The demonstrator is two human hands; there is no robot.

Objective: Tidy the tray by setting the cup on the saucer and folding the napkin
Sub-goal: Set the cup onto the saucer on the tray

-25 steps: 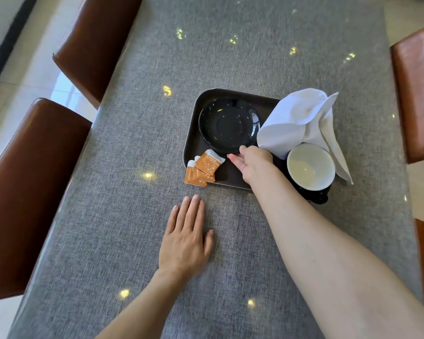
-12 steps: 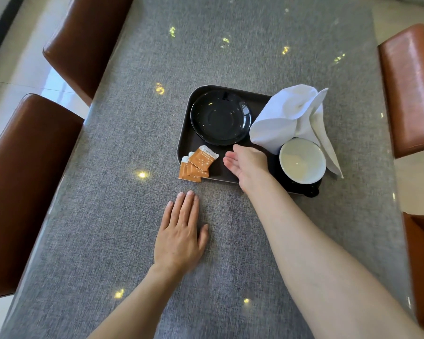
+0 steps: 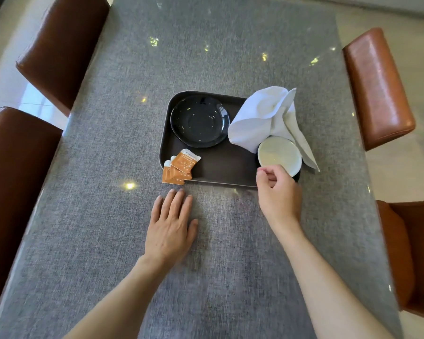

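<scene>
A dark tray (image 3: 220,167) lies on the grey table. A black saucer (image 3: 200,122) sits bare in its far left part. The cup (image 3: 279,155), white inside and dark outside, stands upright in the tray's near right corner. A crumpled white napkin (image 3: 262,116) lies partly over the tray's right edge, behind and beside the cup. My right hand (image 3: 278,194) is at the cup's near side with fingers curled, hiding the handle; whether it grips is unclear. My left hand (image 3: 170,223) rests flat on the table in front of the tray, holding nothing.
Orange sachets (image 3: 179,167) overlap the tray's near left corner and spill onto the table (image 3: 108,192). Brown leather chairs stand along both sides: two on the left (image 3: 59,45), (image 3: 15,179), two on the right (image 3: 377,89), (image 3: 411,253).
My right hand has drawn back from the tray's middle and shifted right to the cup's near side, its fingers curling. The left hand stays flat; cup, saucer and napkin have not moved.
</scene>
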